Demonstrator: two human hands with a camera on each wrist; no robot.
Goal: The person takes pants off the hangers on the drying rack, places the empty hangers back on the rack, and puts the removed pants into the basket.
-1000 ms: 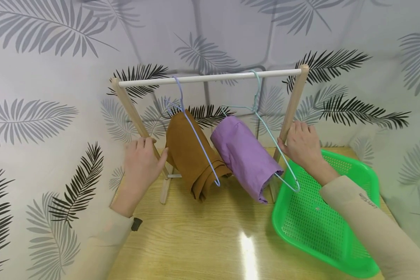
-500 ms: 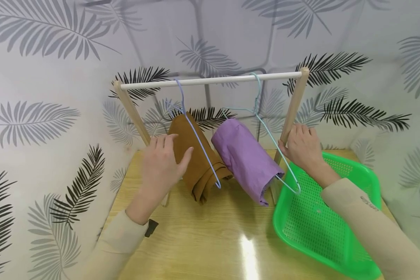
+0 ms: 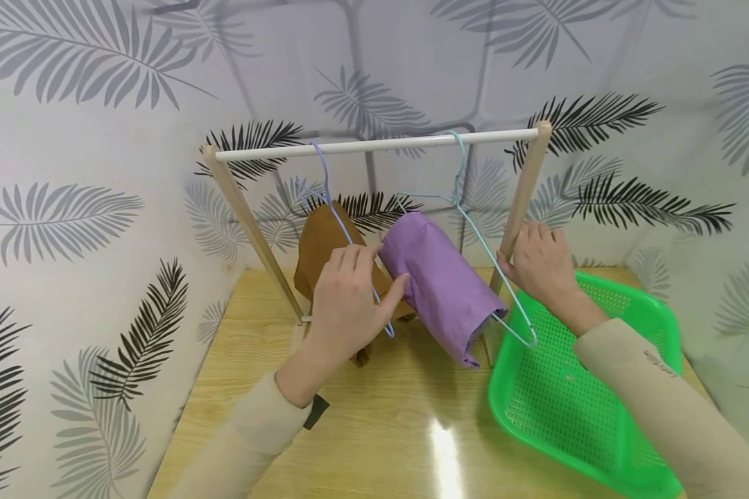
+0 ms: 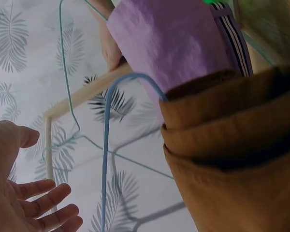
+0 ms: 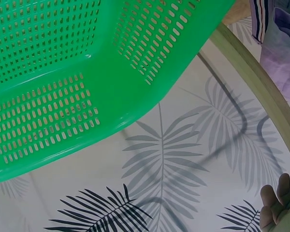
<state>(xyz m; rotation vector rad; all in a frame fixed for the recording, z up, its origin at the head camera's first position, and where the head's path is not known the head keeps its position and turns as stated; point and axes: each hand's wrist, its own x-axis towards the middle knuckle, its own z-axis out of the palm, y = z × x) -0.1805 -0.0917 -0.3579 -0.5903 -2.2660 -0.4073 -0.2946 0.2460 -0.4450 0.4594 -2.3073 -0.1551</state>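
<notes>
A small clothes rack has a white rail [image 3: 381,144] and wooden side posts. A blue hanger [image 3: 324,173] with folded brown trousers [image 4: 227,179] and a mint-green hanger [image 3: 483,242] with folded purple trousers [image 3: 437,284] hang from the rail. My left hand [image 3: 346,294] is in front of the brown trousers, fingers spread and holding nothing; it partly hides them in the head view. In the left wrist view its palm faces the blue hanger. My right hand [image 3: 539,263] grips the right post [image 3: 524,187], thumb on the near side.
A green perforated basket [image 3: 496,398] stands on the wooden table [image 3: 381,430] to the right, under my right forearm. A wall covering with a leaf pattern [image 3: 362,97] rises close behind the rack and at both sides.
My left hand has let go of the left post and moved right, across the front of the brown trousers. My right hand has stayed on the right post.
</notes>
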